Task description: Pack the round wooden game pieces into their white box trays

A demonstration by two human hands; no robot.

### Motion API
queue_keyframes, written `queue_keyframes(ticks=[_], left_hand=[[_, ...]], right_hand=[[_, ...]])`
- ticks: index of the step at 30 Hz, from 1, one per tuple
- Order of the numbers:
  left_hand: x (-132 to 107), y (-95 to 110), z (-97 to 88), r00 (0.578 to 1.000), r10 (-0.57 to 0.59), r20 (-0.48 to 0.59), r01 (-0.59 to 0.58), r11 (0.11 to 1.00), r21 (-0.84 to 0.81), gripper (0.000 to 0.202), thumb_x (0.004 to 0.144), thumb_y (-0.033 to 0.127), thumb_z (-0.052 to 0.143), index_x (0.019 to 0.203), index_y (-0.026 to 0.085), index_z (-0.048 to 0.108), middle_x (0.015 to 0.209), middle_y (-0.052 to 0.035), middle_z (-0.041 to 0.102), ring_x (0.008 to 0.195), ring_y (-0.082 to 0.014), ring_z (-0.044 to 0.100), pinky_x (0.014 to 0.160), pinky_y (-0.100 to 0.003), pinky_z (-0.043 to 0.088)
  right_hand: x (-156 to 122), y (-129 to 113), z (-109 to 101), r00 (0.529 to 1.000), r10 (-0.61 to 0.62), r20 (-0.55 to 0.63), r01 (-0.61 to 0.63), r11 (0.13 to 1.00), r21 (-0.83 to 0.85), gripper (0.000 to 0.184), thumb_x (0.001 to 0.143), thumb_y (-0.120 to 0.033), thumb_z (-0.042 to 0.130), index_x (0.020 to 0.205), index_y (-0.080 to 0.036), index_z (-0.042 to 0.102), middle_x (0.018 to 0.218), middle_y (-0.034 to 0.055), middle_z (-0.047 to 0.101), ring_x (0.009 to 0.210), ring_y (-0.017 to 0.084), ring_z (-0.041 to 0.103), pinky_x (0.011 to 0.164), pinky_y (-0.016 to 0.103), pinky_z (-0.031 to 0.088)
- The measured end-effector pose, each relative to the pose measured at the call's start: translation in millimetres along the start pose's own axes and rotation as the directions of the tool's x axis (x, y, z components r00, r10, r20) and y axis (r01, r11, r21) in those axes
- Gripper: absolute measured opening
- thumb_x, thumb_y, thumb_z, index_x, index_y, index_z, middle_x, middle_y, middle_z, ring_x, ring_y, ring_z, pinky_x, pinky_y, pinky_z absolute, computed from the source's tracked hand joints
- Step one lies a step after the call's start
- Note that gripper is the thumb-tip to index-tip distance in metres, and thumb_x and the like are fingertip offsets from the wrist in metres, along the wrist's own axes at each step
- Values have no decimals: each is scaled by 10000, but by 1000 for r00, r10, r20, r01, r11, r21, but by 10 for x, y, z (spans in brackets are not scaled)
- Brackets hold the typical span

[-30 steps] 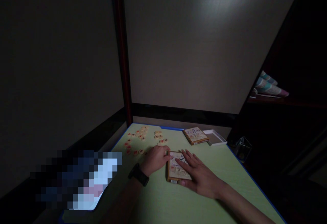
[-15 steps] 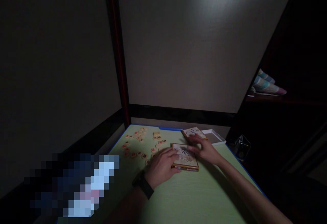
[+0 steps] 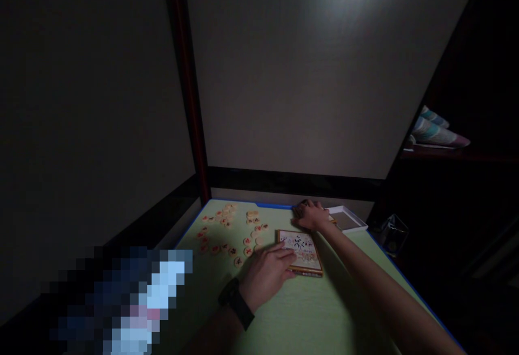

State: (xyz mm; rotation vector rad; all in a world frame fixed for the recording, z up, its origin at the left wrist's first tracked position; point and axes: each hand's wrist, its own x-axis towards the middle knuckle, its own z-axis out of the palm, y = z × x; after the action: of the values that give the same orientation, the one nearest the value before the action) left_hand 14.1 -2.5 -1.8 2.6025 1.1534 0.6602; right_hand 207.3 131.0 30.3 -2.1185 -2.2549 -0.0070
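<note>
My left hand (image 3: 270,274), with a dark watch on the wrist, lies flat with fingers stretched onto the left edge of a near printed box (image 3: 302,249) on the green table (image 3: 308,317). My right hand (image 3: 310,215) reaches to the far edge and covers a second box, its fingers curled over it; that box is almost wholly hidden. Several round wooden game pieces (image 3: 227,230) with red and black marks lie scattered left of the boxes.
A white open box tray (image 3: 347,218) sits at the far right corner. A red post (image 3: 190,101) and pale walls close the back. A dark glass object (image 3: 391,233) stands off the table's right. A blurred bright patch (image 3: 121,301) is at lower left.
My right hand left the near box and reached farther back onto the far box. The near box slid away from me and my left hand followed its left edge.
</note>
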Motion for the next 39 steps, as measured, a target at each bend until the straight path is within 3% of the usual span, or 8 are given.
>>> queue_keyframes(ticks=[3, 10, 19, 22, 26, 31, 35, 39], left_hand=[[-5, 7, -3, 1000, 0, -10, 0, 1000, -1, 352, 855, 259, 663, 1206, 273, 655, 1296, -3, 643, 1284, -214, 526, 1126, -376, 418], [-8, 5, 11, 1000, -18, -16, 18, 1000, -9, 358, 844, 256, 674, 1202, 264, 658, 1291, 3, 647, 1292, -213, 517, 1127, -367, 417], [2, -47, 88, 998, -30, -54, 29, 999, -17, 355, 864, 240, 640, 1218, 267, 647, 1296, -12, 644, 1279, -212, 532, 1130, -376, 413], [60, -83, 97, 997, -50, -63, 48, 998, -28, 372, 861, 224, 637, 1231, 259, 638, 1315, -19, 630, 1293, -213, 517, 1135, -372, 405], [240, -144, 85, 997, -68, -39, 68, 998, -2, 350, 866, 200, 620, 1215, 224, 638, 1310, -49, 631, 1289, -216, 516, 1131, -366, 400], [486, -242, 103, 993, -109, -36, 110, 993, 37, 320, 864, 159, 604, 1178, 207, 645, 1290, -73, 637, 1274, -208, 525, 1116, -343, 402], [525, -249, 125, 986, -153, -68, 159, 984, 85, 351, 869, 138, 577, 1212, 194, 624, 1330, -82, 604, 1291, -216, 501, 1124, -340, 383], [448, -170, 111, 966, -229, -118, 248, 952, 181, 348, 873, 168, 577, 1219, 184, 605, 1328, -102, 582, 1267, -251, 497, 1092, -372, 400]], right_hand=[[9, 24, 3, 1000, 12, -9, -12, 1000, 3, 560, 769, -584, 565, 1254, -307, 603, 1425, 105, 461, 1294, 458, 329, 923, 703, 319], [-78, 38, -41, 998, 13, -58, -11, 999, 33, 523, 848, -540, 469, 1278, -266, 588, 1406, 131, 476, 1226, 402, 423, 901, 592, 412], [-207, 143, -269, 991, 50, -124, -41, 996, 74, 539, 885, -541, 459, 1357, -293, 539, 1470, 118, 441, 1285, 396, 408, 947, 573, 402], [-427, 309, -313, 986, 46, -158, -33, 996, 80, 559, 906, -549, 440, 1395, -285, 505, 1491, 110, 425, 1329, 374, 379, 996, 522, 389], [-1000, 527, -216, 967, -52, -251, 72, 995, 69, 583, 908, -572, 425, 1379, -245, 534, 1410, 124, 516, 1301, 362, 424, 1011, 496, 396], [-1593, 574, 25, 980, -24, -199, 39, 997, 74, 578, 884, -573, 459, 1358, -254, 544, 1427, 143, 494, 1309, 372, 409, 956, 530, 430], [-1702, 492, 148, 981, 7, -194, 13, 995, 103, 541, 903, -571, 431, 1322, -254, 557, 1414, 143, 500, 1310, 370, 397, 913, 542, 455], [-1643, 368, 134, 978, 10, -206, 17, 992, 127, 531, 920, -537, 418, 1352, -246, 527, 1445, 149, 464, 1336, 351, 369, 925, 524, 454]])
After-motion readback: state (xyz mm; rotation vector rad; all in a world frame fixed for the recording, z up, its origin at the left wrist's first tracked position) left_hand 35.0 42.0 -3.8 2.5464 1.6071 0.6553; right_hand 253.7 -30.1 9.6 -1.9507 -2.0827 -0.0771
